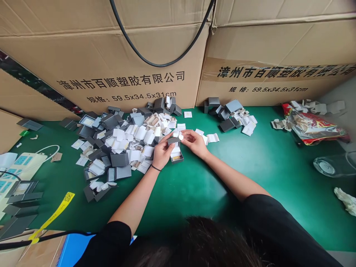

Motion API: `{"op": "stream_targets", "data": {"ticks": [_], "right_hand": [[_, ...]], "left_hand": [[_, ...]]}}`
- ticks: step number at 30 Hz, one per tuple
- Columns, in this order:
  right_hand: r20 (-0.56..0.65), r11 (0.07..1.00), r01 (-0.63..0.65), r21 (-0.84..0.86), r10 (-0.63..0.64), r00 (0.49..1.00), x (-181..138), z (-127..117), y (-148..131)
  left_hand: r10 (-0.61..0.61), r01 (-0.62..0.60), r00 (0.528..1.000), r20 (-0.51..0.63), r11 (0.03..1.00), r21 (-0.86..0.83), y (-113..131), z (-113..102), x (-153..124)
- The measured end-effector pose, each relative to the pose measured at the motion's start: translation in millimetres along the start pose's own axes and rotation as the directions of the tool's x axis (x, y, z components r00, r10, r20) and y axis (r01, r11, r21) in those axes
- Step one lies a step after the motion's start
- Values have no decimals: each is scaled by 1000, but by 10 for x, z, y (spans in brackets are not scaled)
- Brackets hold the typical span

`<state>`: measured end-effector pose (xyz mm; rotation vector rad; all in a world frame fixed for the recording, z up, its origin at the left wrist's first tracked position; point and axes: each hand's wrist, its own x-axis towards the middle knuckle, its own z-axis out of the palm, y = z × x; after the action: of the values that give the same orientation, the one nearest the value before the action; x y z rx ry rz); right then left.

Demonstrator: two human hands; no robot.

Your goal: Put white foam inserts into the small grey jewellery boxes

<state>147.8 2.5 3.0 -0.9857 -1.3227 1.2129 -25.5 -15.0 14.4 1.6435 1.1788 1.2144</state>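
Note:
Near the middle of the green table [180, 196], my left hand [162, 155] grips a small dark grey box [177, 159] from its left side. White lining and something yellowish show inside the box. My right hand [196, 144] is at the far right corner of it, thumb and fingers closed on a folded white paper piece [178, 135]. Just left of my hands spreads a heap of white paper inserts [136, 131], mixed with several dark grey boxes [120, 159], some of them open. A few loose white slips [213, 138] lie beyond my right hand.
Large cardboard cartons [133, 48] wall off the back, with a black cable [164, 65] hanging before them. More grey boxes [233, 106] sit back right. A red snack bag [311, 128] and a clear cup [330, 165] lie right; a power strip [27, 163] is left.

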Motion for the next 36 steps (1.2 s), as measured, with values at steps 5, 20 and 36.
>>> {"op": "stream_targets", "data": {"ticks": [5, 20, 36], "right_hand": [[-7, 998, -8, -66, 7, 1000, -21, -13, -66], [136, 998, -50, 44, 44, 990, -9, -14, 40], [158, 998, -29, -60, 38, 987, -11, -33, -12]], "left_hand": [[83, -82, 997, 1, 993, 80, 40, -23, 9], [99, -102, 994, 36, 991, 85, 40, -10, -18], [90, -90, 996, 24, 996, -14, 97, -24, -18]]}}
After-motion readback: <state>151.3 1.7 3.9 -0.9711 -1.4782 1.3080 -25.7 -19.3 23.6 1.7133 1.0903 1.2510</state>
